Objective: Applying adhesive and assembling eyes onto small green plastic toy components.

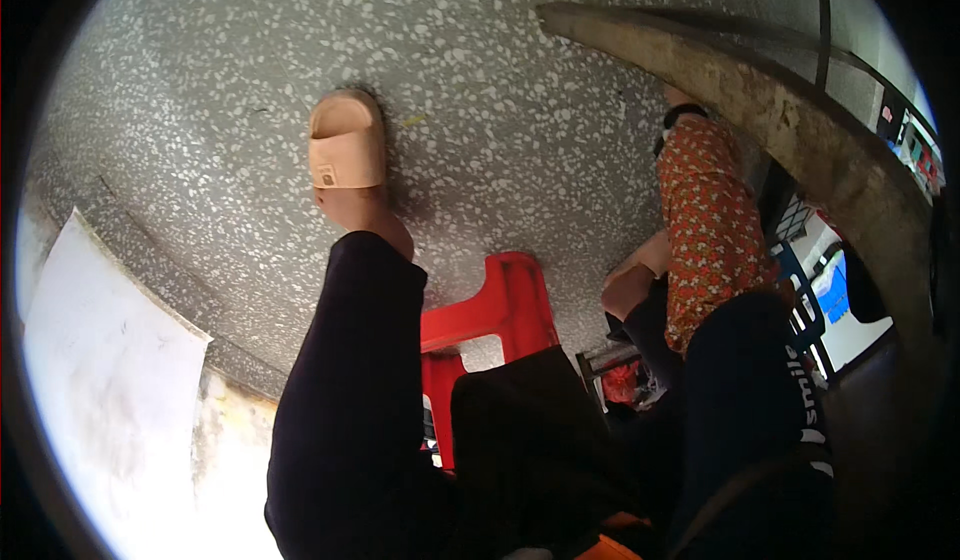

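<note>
My right arm, in a dark top and a red floral oversleeve (705, 220), reaches up along the right side. A dark band (684, 113) circles its wrist. Only a sliver of my right hand (676, 94) shows beside the worn brown board or table edge (720, 72). The board hides the fingers and anything they may touch. My left hand does not appear.
A peach slipper (345, 150) is on my foot on the speckled floor (480, 110), below a black trouser leg (350, 360). A red plastic stool (515, 300) stands near my legs. A white panel (110, 350) leans at left. Racks with assorted items (830, 290) stand at right.
</note>
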Demonstrator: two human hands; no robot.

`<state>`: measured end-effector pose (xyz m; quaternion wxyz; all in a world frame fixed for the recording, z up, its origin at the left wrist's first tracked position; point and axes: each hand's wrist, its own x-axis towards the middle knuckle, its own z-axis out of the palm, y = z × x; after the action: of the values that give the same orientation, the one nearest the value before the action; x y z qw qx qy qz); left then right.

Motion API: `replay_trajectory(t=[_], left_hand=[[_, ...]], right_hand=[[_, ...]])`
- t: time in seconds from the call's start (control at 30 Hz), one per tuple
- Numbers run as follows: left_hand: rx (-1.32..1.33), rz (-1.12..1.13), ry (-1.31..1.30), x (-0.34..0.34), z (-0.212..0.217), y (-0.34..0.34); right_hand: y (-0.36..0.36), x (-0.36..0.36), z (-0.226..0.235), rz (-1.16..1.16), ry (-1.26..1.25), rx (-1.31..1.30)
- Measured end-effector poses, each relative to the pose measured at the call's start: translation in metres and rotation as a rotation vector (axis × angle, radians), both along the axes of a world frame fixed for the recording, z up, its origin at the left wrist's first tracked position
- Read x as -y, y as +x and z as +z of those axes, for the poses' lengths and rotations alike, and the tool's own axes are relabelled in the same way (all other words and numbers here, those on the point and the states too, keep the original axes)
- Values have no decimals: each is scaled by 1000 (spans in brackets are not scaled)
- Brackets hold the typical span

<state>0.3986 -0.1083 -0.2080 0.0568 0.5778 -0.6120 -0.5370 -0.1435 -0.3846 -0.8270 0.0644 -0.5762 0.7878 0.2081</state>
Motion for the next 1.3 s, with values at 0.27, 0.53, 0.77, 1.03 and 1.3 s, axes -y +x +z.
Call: replay_trajectory(t=[0.27, 0.53, 0.77, 1.03, 1.3], left_hand=[[-42, -10, -30, 5, -4, 1], [-24, -44, -11, 12, -3, -1], [10, -39, -85, 4, 4, -2], [76, 40, -325, -4, 2, -27], [68, 13, -571, -21, 14, -55]], right_hand=[[29, -7, 20, -49, 96, 10], [39, 16, 33, -118, 242, 78], [95, -64, 71, -184, 173, 320], [182, -211, 171, -352, 296, 763], [281, -214, 475, 126, 52, 1115]])
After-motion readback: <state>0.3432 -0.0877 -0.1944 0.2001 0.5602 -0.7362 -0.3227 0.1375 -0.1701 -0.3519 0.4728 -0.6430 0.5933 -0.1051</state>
